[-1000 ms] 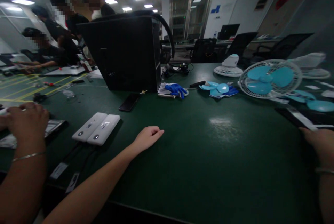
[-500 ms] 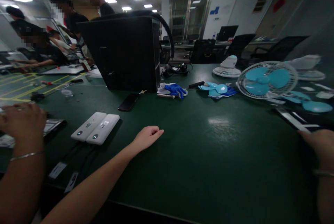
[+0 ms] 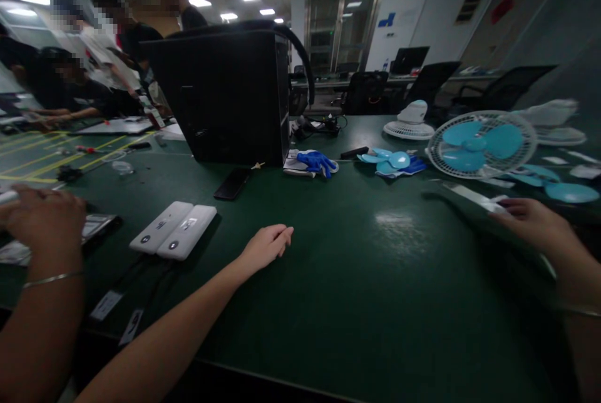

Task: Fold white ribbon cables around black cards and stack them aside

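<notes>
Steady the pale strip (image 3: 474, 196) pinched in the right hand (image 3: 538, 224), clear of the blue-bladed fan (image 3: 479, 144); rest the loosely curled left hand (image 3: 265, 245) inside the front edge of the desk (image 3: 338, 309).

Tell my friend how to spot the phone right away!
Find the big black box on the green table. Just in front of it lies the phone. It's the flat, dark slab, unlike the two thick white blocks nearby.

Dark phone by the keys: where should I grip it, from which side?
Probably grip the phone across its long edges, mid-length, from above and the right: it lies flat, with the keys by its far end and a white box toward its near left corner.
</notes>
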The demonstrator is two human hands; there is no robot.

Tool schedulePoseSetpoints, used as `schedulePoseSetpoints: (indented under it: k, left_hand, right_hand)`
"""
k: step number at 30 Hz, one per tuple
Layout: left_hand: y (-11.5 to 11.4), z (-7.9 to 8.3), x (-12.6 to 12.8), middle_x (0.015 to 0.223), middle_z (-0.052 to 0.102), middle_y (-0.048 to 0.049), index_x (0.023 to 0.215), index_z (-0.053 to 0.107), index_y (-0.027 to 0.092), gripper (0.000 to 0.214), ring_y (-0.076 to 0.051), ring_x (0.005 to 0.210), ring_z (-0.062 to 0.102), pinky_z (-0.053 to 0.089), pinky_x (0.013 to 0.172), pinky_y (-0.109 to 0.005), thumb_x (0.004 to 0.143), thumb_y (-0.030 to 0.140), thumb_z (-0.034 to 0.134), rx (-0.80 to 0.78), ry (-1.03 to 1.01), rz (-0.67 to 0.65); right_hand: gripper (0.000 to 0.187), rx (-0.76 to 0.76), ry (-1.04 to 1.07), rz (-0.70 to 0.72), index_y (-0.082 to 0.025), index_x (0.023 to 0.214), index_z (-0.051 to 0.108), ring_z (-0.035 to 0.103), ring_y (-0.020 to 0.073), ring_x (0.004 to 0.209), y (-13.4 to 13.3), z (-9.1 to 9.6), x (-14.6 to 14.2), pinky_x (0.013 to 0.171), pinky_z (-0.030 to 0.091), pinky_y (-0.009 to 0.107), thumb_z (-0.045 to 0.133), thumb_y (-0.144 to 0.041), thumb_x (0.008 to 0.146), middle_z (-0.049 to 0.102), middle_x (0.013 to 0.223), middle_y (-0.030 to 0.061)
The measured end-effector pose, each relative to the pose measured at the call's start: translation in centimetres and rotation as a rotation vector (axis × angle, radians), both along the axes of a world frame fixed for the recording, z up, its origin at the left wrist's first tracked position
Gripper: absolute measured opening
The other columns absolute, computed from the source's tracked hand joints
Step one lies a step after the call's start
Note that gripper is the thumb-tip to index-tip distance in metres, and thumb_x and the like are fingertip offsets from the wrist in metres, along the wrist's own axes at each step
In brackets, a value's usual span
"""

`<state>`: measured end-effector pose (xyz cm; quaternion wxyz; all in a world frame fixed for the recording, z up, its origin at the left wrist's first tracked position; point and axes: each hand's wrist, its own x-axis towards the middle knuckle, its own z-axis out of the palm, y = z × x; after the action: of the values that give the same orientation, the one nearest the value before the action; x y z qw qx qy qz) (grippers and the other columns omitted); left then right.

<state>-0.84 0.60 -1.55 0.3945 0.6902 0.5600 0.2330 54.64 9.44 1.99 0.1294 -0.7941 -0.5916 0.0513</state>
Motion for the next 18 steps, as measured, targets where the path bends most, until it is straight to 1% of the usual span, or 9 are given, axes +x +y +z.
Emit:
schedulePoseSetpoints:
  k: [2,3,4,7,9,11,14,16,18]
  left_hand:
    - [0.0,0.0,0.0,0.067,0.059,0.0017,0.097,0.060,0.017,0.054,-0.011,0.052,0.051,0.040,0.054,-0.024,0.093,0.059,0.027,-0.027,-0.034,-0.009]
    - [0.0,0.0,0.0,0.071,0.062,0.0006,0.103,0.059,0.017,0.053,-0.011,0.053,0.052,0.041,0.054,-0.024,0.093,0.058,0.026,-0.034,-0.050,-0.014]
    - [0.0,0.0,0.1,0.077,0.065,-0.0008,0.109,0.058,0.017,0.054,-0.011,0.053,0.053,0.042,0.055,-0.025,0.094,0.057,0.025,-0.036,-0.067,-0.014]
    - [-0.2,0.2,0.2,0.096,0.067,-0.0048,0.125,0.052,0.019,0.053,-0.010,0.058,0.056,0.044,0.057,-0.025,0.096,0.053,0.025,0.005,-0.153,-0.012]
    - [-0.4,0.3,0.5,0.104,0.066,-0.0060,0.131,0.048,0.021,0.051,-0.010,0.061,0.056,0.044,0.058,-0.025,0.096,0.051,0.028,0.030,-0.225,-0.056]
    - [-0.7,0.3,0.9,0.104,0.066,-0.0065,0.134,0.045,0.020,0.049,-0.010,0.061,0.056,0.043,0.056,-0.024,0.095,0.048,0.036,-0.043,-0.291,-0.148]
    - [-1.0,0.4,1.4,0.087,0.065,-0.0025,0.131,0.048,0.018,0.051,-0.012,0.067,0.058,0.046,0.063,-0.026,0.086,0.040,0.057,-0.179,-0.280,-0.255]
    - [-1.1,0.7,1.5,0.085,0.061,-0.0004,0.130,0.049,0.020,0.051,-0.012,0.069,0.057,0.045,0.063,-0.025,0.084,0.040,0.060,-0.125,-0.230,-0.227]
    - [-1.1,1.0,1.5,0.088,0.057,-0.0005,0.124,0.055,0.022,0.046,-0.011,0.069,0.054,0.043,0.061,-0.024,0.083,0.042,0.060,-0.006,-0.136,-0.181]
  right_hand:
    - [0.056,0.046,0.096,0.130,-0.022,0.123,0.043,0.054,0.0296,0.108,0.2,0.7,-4.7,0.089,0.045,0.039,0.045,-0.054,0.078,0.053,0.124,0.0148]
    - [0.052,0.058,0.143,0.249,-0.027,0.122,0.044,0.052,0.0254,0.111,-0.1,1.0,-7.3,0.091,0.045,0.034,0.049,-0.054,0.078,0.053,0.127,0.0083]
    - [0.050,0.046,0.239,0.418,-0.026,0.121,0.047,0.051,0.0260,0.112,-0.6,1.3,-10.1,0.091,0.045,0.036,0.053,-0.051,0.078,0.052,0.127,0.0082]
    - [0.044,-0.154,0.400,0.854,-0.025,0.121,0.051,0.050,0.0252,0.109,-3.3,2.0,-17.5,0.087,0.047,0.038,0.054,-0.048,0.083,0.054,0.122,0.0067]
    - [0.039,-0.209,0.391,1.034,-0.025,0.118,0.055,0.051,0.0233,0.107,-5.3,2.2,-21.0,0.089,0.045,0.040,0.056,-0.045,0.084,0.054,0.119,0.0053]
    - [0.034,-0.253,0.385,1.123,-0.024,0.113,0.058,0.051,0.0213,0.106,-6.8,2.1,-23.1,0.092,0.044,0.040,0.059,-0.042,0.083,0.054,0.117,0.0048]
    - [0.026,-0.299,0.442,1.147,-0.023,0.105,0.060,0.051,0.0195,0.107,-7.9,1.8,-24.2,0.093,0.043,0.039,0.060,-0.037,0.083,0.052,0.117,0.0047]
    - [0.023,-0.310,0.502,1.165,-0.023,0.103,0.060,0.050,0.0192,0.108,-8.2,1.6,-24.5,0.092,0.044,0.038,0.059,-0.036,0.084,0.050,0.117,0.0047]
    - [0.020,-0.312,0.549,1.191,-0.024,0.102,0.061,0.049,0.0192,0.109,-8.4,1.4,-24.8,0.092,0.044,0.038,0.057,-0.036,0.086,0.049,0.118,0.0047]
